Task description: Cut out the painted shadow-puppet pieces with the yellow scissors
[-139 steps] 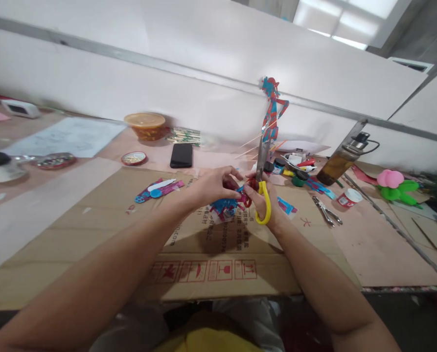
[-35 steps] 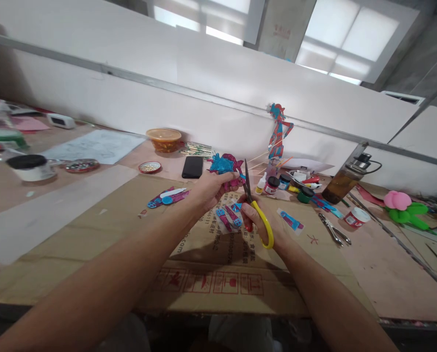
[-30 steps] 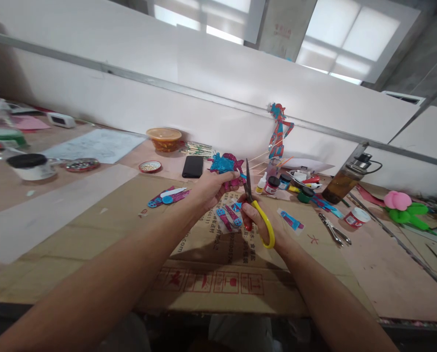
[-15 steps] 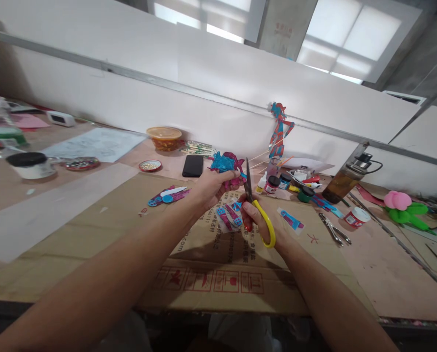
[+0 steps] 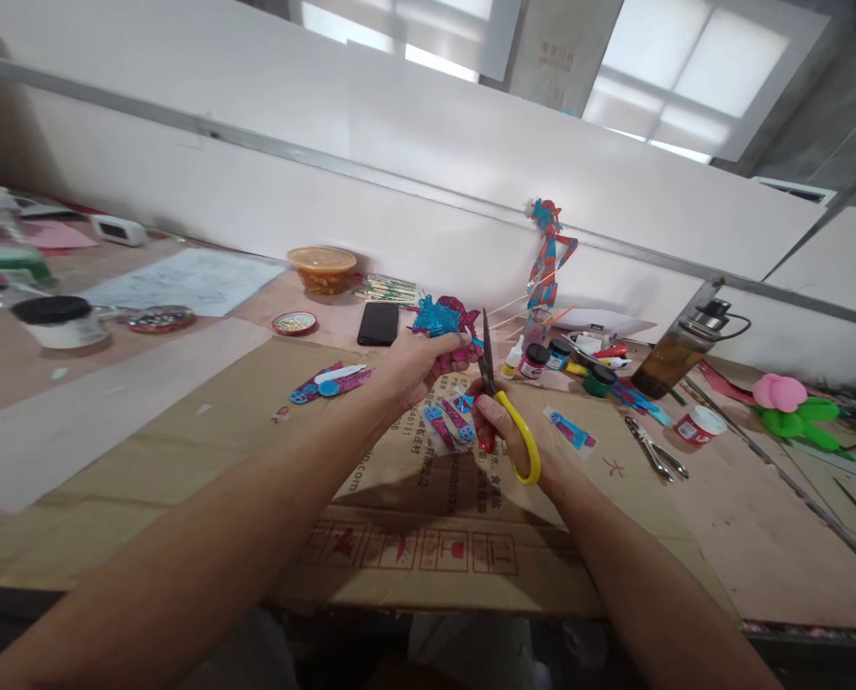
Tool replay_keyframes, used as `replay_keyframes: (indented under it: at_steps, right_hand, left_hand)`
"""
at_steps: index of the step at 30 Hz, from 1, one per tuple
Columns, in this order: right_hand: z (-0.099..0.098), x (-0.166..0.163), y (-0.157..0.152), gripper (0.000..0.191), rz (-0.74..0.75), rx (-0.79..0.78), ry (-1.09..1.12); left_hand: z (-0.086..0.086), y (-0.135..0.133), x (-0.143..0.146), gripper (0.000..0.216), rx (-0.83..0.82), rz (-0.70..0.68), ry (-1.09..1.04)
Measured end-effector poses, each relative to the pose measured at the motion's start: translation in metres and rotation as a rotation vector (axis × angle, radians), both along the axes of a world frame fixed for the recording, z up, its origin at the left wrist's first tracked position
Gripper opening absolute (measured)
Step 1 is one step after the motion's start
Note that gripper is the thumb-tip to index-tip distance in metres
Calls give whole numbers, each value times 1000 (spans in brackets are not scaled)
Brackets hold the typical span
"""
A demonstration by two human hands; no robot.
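Between the thumb and fingers of my left hand (image 5: 428, 364) is a blue and magenta painted cut-out (image 5: 438, 316), raised above the cardboard. My right hand (image 5: 500, 426) grips yellow-handled scissors (image 5: 520, 446), their dark blades pointing up beside the cut-out's right edge. Whether the blades touch it I cannot tell. Below the hands lie small blue and purple painted pieces (image 5: 449, 425) on the cardboard sheet (image 5: 255, 489). More painted pieces (image 5: 331, 381) rest to the left, and a single piece (image 5: 571, 431) to the right.
Behind the hands are a black phone (image 5: 378, 325), a lidded tub (image 5: 322, 271) and paint jars (image 5: 534, 361). A painted jointed figure (image 5: 544, 249) stands against the white wall. On the right are pliers (image 5: 656, 448), a bottle of brown liquid (image 5: 676, 350) and a white paint pot (image 5: 701, 425).
Hardly anything differs. Both hands, the cut-out and the scissors hold almost the same positions, with only a tiny shift of the view.
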State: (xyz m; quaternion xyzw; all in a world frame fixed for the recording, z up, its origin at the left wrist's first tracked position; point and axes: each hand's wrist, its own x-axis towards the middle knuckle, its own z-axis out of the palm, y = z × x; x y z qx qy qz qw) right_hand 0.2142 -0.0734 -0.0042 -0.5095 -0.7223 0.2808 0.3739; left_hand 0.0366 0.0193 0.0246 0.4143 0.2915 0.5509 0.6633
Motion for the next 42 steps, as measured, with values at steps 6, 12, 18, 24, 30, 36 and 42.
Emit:
replay_keyframes:
  at_steps: [6,12,18,24,30,36,42]
  right_hand:
    - [0,-3,1,39,-7,-28,42]
    - [1,-3,1,46,-10,-1,17]
    - [0,-2,2,35,14,5,47]
    - [6,-4,-1,35,6,1,14]
    - [7,-5,-3,34,-9,-16,11]
    - [7,-3,-3,39,-12,-13,-2]
    - [7,-4,-3,47,-21,-6,7]
  left_hand:
    - [0,1,-1,23,-1,-13,-5]
    - [1,0,0,28,18,-12,-53]
    - [4,-2,0,29,1,-8,-37]
    - [4,-4,-1,28,17,-12,-37]
    - [6,-5,-2,28,19,-14,-15]
    - [7,-4,-2,29,29,-24,-8]
    - [6,-3,-2,28,28,-16,2]
